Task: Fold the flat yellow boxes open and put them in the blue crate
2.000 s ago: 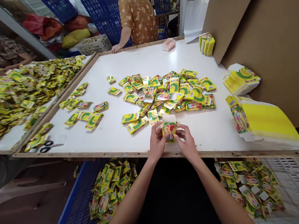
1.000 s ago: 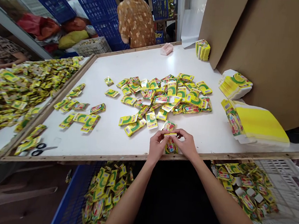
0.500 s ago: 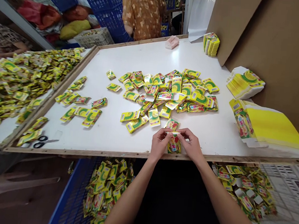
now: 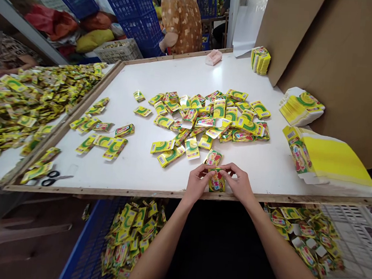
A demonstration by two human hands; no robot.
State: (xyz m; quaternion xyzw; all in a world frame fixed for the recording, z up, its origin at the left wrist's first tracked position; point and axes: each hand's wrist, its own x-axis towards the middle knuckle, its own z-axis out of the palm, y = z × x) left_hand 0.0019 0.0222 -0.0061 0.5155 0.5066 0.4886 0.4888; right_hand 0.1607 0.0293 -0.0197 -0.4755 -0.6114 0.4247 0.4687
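Both hands grip one small yellow and green carton (image 4: 216,181) at the near edge of the white table (image 4: 165,73). My left hand (image 4: 197,182) pinches its upper left corner, my right hand (image 4: 239,183) its upper right, fingers curled over the top flap. Just beyond my fingers lies another small carton (image 4: 213,156), flat on the table. A spread heap of flat cartons (image 4: 207,117) covers the middle of the table.
A tall stack of flat cartons (image 4: 327,161) and a smaller stack (image 4: 301,107) stand at the right by brown cardboard sheets (image 4: 341,53). Scissors (image 4: 54,178) lie at the left edge. A blue crate (image 4: 126,238) and a white crate (image 4: 352,238) hold cartons below. A person (image 4: 181,16) stands at the far side.
The carton went from upright with its top flap open to lower at the table edge with both hands' fingers over the flap. The person at the far side has turned.
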